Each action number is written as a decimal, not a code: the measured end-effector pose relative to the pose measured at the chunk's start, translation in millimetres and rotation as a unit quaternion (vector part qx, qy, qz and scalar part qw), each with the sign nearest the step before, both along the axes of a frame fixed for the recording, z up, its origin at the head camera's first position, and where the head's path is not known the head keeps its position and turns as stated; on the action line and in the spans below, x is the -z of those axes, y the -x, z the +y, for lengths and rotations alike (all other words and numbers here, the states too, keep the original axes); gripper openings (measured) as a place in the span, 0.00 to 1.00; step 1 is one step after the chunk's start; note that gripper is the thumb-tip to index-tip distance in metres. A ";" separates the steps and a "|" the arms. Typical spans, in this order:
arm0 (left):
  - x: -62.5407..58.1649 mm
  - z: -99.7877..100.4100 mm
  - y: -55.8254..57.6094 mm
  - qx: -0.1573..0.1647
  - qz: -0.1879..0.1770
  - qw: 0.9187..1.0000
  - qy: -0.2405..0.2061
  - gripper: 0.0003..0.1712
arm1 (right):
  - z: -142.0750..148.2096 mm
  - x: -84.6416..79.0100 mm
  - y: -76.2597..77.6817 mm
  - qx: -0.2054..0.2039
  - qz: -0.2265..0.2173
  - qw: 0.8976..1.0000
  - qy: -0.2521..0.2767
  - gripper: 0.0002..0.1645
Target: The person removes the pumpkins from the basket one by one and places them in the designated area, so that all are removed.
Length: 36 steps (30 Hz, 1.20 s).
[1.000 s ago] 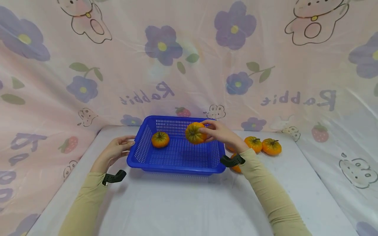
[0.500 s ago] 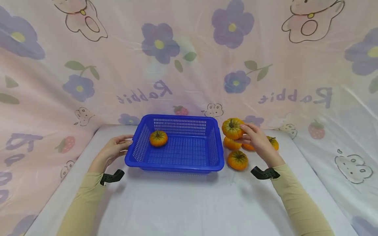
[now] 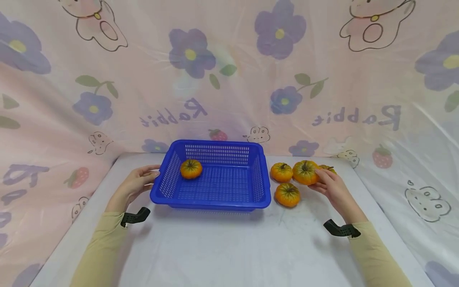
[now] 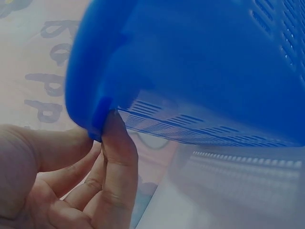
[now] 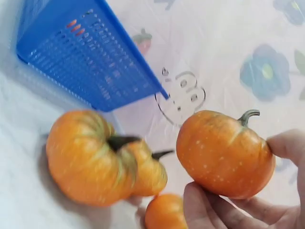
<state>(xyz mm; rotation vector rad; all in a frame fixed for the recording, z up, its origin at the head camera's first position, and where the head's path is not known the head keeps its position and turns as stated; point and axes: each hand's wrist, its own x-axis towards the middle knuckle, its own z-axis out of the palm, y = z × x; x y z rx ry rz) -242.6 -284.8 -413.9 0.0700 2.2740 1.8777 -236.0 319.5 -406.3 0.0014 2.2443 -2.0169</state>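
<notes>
My left hand [image 3: 135, 185] pinches the left rim of a blue plastic basket [image 3: 215, 206]. In the left wrist view, the thumb and fingers [image 4: 119, 167] meet at the rim's lower edge. One small orange pumpkin [image 3: 191, 169] sits inside, toward the basket's left. Right of the basket, my right hand [image 3: 335, 189] grips another small pumpkin [image 3: 305, 173] by its side. The right wrist view shows this held pumpkin [image 5: 224, 155] between thumb and fingers, its curved stem upward. Beside it are a pumpkin near the basket [image 3: 281, 172], one in front [image 3: 287, 195] and one partly hidden behind the hand [image 3: 328, 169].
A white cloth-covered table [image 3: 222, 247] lies under everything. Behind it hangs a pink printed curtain [image 3: 233, 107] with flowers and rabbits, reaching round both sides. Black wrist mounts [image 3: 135, 216] stick out from the sleeves.
My right hand has carried its pumpkin from above the basket out to the right and down among the other pumpkins. My left hand keeps its hold on the basket rim.
</notes>
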 end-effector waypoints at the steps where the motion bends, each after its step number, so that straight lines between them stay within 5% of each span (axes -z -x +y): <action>1: 0.0 0.1 0.1 0.000 0.000 1.000 0.000 0.31 | 3.2 2.4 -1.5 0.000 -0.005 1.000 0.004 0.48; 8: 0.6 0.8 -0.4 -0.006 0.000 1.000 -0.005 0.30 | 23.8 20.6 -7.3 0.011 -0.047 0.998 0.032 0.52; 15: -0.1 -0.1 -1.2 -0.007 -0.003 1.000 -0.004 0.30 | 39.6 37.3 -13.4 0.011 -0.091 0.996 0.003 0.54; 24: 2.3 -0.5 0.4 -0.007 -0.003 1.000 -0.005 0.30 | 45.4 53.5 -14.9 -0.004 -0.094 0.995 0.033 0.50; 36: 1.5 1.2 -0.4 -0.014 -0.003 1.000 -0.002 0.30 | 42.6 58.7 -13.7 0.005 -0.103 0.995 0.003 0.47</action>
